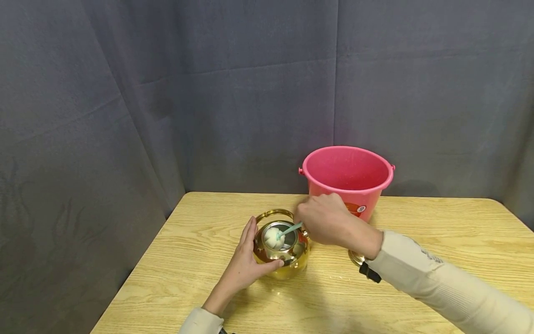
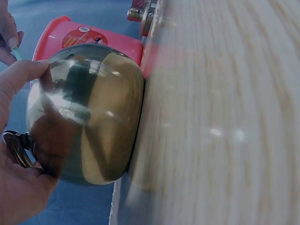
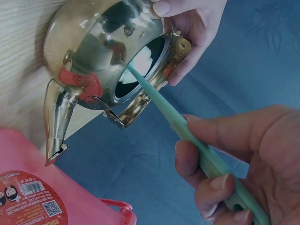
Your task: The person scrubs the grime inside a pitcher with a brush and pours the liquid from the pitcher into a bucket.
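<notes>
A shiny gold kettle (image 1: 292, 270) stands lidless on the table, its handle folded to the far side of the opening. My left hand (image 1: 245, 262) holds it from the left, thumb on the near side and fingers around toward the handle. In my right hand (image 1: 323, 219) is a sponge brush (image 3: 161, 104), gripped by its mint-green handle between thumb and curled fingers. The brush's white sponge head (image 1: 273, 238) sits in the kettle's round opening. In the right wrist view the spout (image 3: 60, 117) points toward the pink bucket.
Behind the kettle stands a pink bucket (image 1: 317, 188) with a red label. A gold lid (image 1: 356, 258) with a knob lies on the wooden table (image 1: 175, 278), partly hidden by the right wrist. Grey curtain (image 1: 250, 102) hangs behind and to the left.
</notes>
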